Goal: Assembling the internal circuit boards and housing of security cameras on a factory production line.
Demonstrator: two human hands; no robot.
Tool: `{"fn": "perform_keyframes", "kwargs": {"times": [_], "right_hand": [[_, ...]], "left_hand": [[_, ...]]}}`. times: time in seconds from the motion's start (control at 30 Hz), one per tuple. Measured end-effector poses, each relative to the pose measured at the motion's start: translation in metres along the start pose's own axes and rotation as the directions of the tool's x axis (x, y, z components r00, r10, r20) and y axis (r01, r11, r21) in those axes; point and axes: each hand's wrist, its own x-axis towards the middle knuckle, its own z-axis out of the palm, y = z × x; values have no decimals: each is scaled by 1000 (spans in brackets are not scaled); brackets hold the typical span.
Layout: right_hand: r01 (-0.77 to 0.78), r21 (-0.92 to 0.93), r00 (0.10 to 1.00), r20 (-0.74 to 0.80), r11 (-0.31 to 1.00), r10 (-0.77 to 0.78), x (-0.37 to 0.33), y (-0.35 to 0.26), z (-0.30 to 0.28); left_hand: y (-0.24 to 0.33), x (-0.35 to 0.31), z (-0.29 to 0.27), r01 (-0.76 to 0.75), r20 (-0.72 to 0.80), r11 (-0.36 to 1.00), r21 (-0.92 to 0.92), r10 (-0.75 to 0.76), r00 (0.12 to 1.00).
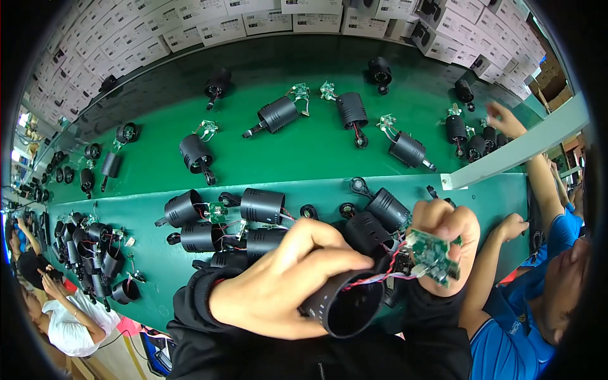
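Observation:
My left hand (272, 285) is wrapped round a black cylindrical housing (335, 307), whose round opening faces me at a tilt. Red and pale wires (380, 276) come out over the rim of that opening. They run to a small green circuit board (432, 254), pinched in the fingers of my right hand (455, 231). The board hangs outside the housing, to its upper right. Just beyond my hands lie more black housings, one (366, 232) partly behind the wires and another (387, 209) near my right fingers.
Several housings with boards (216, 212) lie left of centre, and a pile (95, 256) sits at far left. More housings (278, 115) are spread over the raised green shelf (253, 158). White boxes (221, 29) line the back. A grey metal bar (513, 142) and a co-worker's arm (491, 259) are at right.

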Motion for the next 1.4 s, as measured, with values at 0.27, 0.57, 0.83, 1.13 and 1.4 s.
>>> {"fn": "perform_keyframes", "kwargs": {"times": [0.27, 0.57, 0.83, 1.13, 1.4], "right_hand": [[73, -70, 997, -33, 995, -76, -2, -4, -1], [30, 72, 986, 160, 997, -42, -5, -17, 3], [-91, 47, 961, 267, 995, 75, -17, -17, 3], [52, -270, 970, 244, 962, 16, -19, -11, 17], [422, -804, 900, 428, 418, -85, -26, -6, 31]], "left_hand": [[-5, 5, 2, -99, 51, 988, 115, 94, 994], [-5, 11, 13, -154, -135, 947, 282, 198, 971], [-6, 14, 19, -266, -152, 909, 322, 327, 933], [-17, 4, 23, -229, -327, 863, 450, 398, 857], [-18, 2, 24, -155, -399, 827, 541, 414, 818]]}}
